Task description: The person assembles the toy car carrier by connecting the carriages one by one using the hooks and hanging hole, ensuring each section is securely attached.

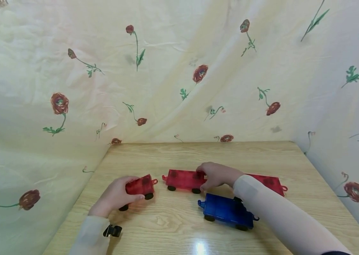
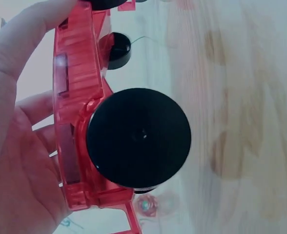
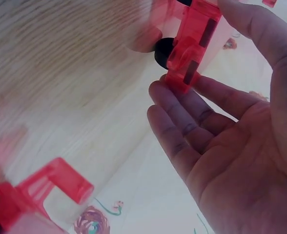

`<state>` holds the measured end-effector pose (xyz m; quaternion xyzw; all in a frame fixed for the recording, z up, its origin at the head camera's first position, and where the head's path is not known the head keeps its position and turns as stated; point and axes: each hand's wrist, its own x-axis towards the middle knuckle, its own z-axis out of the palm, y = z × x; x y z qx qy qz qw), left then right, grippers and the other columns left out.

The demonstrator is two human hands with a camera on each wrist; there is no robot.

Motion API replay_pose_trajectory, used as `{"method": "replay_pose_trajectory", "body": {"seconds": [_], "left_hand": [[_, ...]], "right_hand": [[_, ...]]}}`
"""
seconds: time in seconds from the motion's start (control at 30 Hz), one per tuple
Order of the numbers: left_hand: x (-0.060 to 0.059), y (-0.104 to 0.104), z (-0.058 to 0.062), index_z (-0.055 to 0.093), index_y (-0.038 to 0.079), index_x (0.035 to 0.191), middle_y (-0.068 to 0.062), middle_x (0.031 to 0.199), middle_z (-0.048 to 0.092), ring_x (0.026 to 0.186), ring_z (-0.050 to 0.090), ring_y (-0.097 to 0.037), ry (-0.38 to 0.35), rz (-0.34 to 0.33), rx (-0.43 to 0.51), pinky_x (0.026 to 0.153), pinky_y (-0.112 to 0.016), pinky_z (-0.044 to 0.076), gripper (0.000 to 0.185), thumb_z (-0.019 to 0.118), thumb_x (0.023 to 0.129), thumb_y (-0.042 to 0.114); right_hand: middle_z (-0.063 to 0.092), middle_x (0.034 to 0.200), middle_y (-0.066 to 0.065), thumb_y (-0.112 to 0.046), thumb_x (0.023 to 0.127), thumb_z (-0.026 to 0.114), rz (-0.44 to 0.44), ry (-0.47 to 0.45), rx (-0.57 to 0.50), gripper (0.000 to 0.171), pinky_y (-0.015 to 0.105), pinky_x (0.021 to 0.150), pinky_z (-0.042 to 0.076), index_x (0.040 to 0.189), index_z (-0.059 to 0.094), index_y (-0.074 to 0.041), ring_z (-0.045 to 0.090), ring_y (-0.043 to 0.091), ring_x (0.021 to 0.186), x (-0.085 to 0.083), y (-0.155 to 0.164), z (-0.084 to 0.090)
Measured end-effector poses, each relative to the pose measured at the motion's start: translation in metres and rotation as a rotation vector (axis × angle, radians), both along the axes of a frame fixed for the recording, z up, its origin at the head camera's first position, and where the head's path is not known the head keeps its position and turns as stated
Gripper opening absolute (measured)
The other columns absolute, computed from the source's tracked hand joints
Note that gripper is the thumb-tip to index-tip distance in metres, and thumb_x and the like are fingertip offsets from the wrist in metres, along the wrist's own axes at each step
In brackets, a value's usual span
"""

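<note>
Nearest the head camera, low in the frame, a blue wagon [image 1: 226,211] stood on the wooden table [image 1: 173,226] just in front of the right forearm. At lower left the left hand [image 1: 113,197] gripped a short red wagon [image 1: 140,186], fingers and thumb curled round its body; the left wrist view showed that wagon tipped on its side against the palm, one black wheel [image 2: 138,145] facing the lens. At mid-frame the right hand [image 1: 216,174] pinched the near end of a middle red wagon [image 1: 184,179], thumb above and fingers below, as the right wrist view made plain. A third red wagon [image 1: 270,183] lay behind the right sleeve, toward the right of the frame, partly hidden. The short wagon's hook [image 1: 155,181] stood close to the middle wagon's coupler [image 1: 164,177] but apart.

Joining them would probably go best with the short wagon set back on its wheels first, then slid straight along the table until hook met coupler, the right hand holding its wagon steady.
</note>
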<state>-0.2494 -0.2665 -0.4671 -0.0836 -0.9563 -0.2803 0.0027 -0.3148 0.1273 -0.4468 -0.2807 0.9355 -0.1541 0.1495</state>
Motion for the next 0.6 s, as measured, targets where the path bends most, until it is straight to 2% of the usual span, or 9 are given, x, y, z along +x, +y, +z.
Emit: {"method": "replay_pose_trajectory", "body": {"seconds": [0.13,0.23,0.37,0.6], "left_hand": [[-0.007,0.005,0.0,0.059,0.03,0.128,0.008,0.117,0.058,0.094,0.056,-0.019,0.042,0.01,-0.004,0.074,-0.037,0.052,0.081,0.082,0.059,0.064],[-0.013,0.009,-0.002,0.059,0.028,0.129,0.008,0.116,0.058,0.094,0.056,-0.019,0.074,0.006,-0.038,0.074,-0.037,0.053,0.08,0.082,0.061,0.064],[-0.019,0.013,-0.004,0.059,0.025,0.131,0.007,0.117,0.058,0.094,0.056,-0.018,0.105,-0.001,-0.076,0.075,-0.038,0.052,0.082,0.079,0.062,0.066],[-0.03,0.023,-0.003,0.058,0.027,0.133,0.004,0.121,0.057,0.096,0.055,-0.022,0.116,0.01,-0.061,0.075,-0.04,0.052,0.083,0.076,0.064,0.069]], "right_hand": [[0.06,0.115,0.0,-0.045,0.071,0.083,-0.004,0.059,0.07,0.077,0.039,0.091,0.047,0.133,0.056,-0.007,0.055,0.017,0.098,0.001,0.004,0.002],[0.06,0.111,-0.001,-0.049,0.069,0.083,-0.002,0.084,0.084,0.08,0.038,0.089,0.048,0.132,0.057,-0.008,0.055,0.016,0.093,0.001,0.006,0.004],[0.06,0.107,-0.001,-0.05,0.069,0.083,0.01,0.081,0.065,0.079,0.036,0.085,0.049,0.131,0.057,-0.007,0.054,0.015,0.09,0.001,0.007,0.005],[0.061,0.103,-0.001,-0.046,0.07,0.084,-0.008,0.056,0.038,0.071,0.034,0.079,0.049,0.125,0.061,-0.007,0.053,0.015,0.085,0.0,0.009,0.003]]}}
